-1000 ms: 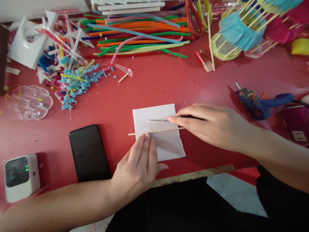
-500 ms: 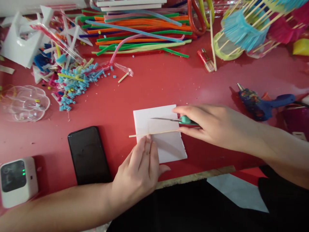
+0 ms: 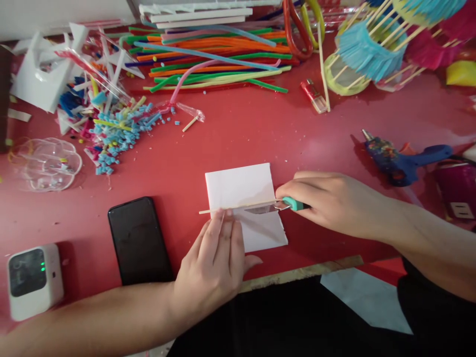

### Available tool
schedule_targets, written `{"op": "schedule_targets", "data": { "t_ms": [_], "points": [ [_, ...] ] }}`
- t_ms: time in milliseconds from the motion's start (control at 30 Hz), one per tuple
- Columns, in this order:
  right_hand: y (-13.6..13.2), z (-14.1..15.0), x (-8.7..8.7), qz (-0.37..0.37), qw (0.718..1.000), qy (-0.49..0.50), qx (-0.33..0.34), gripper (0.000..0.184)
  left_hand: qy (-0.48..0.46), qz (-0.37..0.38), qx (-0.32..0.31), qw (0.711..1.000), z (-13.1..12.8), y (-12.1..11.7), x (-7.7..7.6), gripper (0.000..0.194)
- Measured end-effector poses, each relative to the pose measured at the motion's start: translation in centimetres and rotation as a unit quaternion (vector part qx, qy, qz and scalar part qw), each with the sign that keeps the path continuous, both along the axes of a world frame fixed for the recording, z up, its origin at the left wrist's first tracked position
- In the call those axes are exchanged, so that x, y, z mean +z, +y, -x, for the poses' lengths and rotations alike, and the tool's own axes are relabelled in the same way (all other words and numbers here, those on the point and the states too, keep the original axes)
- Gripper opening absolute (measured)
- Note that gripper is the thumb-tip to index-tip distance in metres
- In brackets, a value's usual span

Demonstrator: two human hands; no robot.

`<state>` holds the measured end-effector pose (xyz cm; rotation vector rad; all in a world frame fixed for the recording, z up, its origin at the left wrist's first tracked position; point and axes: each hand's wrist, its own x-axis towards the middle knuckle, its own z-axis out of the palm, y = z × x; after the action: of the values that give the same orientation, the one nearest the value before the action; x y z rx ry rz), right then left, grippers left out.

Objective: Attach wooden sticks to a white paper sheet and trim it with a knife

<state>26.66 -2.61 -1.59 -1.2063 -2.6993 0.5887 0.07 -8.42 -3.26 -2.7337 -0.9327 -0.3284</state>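
Note:
A white foam board piece (image 3: 241,181) lies flat on the red table, with a thin wooden stick (image 3: 241,205) across its middle and jutting past its left edge. My left hand (image 3: 213,253) presses its fingertips together on the stick, pinning it to the board. In my right hand (image 3: 327,203) is a utility knife (image 3: 292,203) with a teal handle, its blade pointing left and lying along the stick's near side. The right end of the stick reaches up to the knife and right fingers; whether they touch it, I cannot tell.
A black phone (image 3: 139,243) and a white device (image 3: 35,282) lie to the left. Blue foam bits (image 3: 115,144) and pipe cleaners (image 3: 219,54) spread across the back. On the right are a glue gun (image 3: 394,158), red lighter (image 3: 313,95) and fringed stick structures (image 3: 372,47).
My right hand has turned the knife and brought its blade down from above the stick to the stick's near side. My left hand keeps its place. The camera view has shifted slightly.

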Motion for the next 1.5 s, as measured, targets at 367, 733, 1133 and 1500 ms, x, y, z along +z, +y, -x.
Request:
{"op": "schedule_targets", "data": {
  "t_ms": [367, 733, 1133, 1500],
  "points": [
    [-0.5, 0.1, -0.5, -0.028, 0.999, 0.015, -0.007, 0.014, 0.002, -0.009, -0.014, 1.000, 0.4, -0.3, -0.3, 0.054],
    [-0.8, 0.2, -0.2, -0.077, 0.997, -0.005, 0.023, 0.023, -0.001, 0.006, -0.012, 1.000, 0.5, -0.2, 0.0, 0.047],
    [-1.0, 0.4, -0.1, -0.120, 0.992, -0.015, 0.040, 0.023, -0.010, -0.001, -0.026, 1.000, 0.4, 0.0, -0.1, 0.050],
    [-1.1, 0.3, -0.1, -0.121, 0.991, -0.021, 0.046, 0.022, -0.011, 0.003, -0.028, 1.000, 0.6, 0.0, -0.3, 0.050]
  ]
}}
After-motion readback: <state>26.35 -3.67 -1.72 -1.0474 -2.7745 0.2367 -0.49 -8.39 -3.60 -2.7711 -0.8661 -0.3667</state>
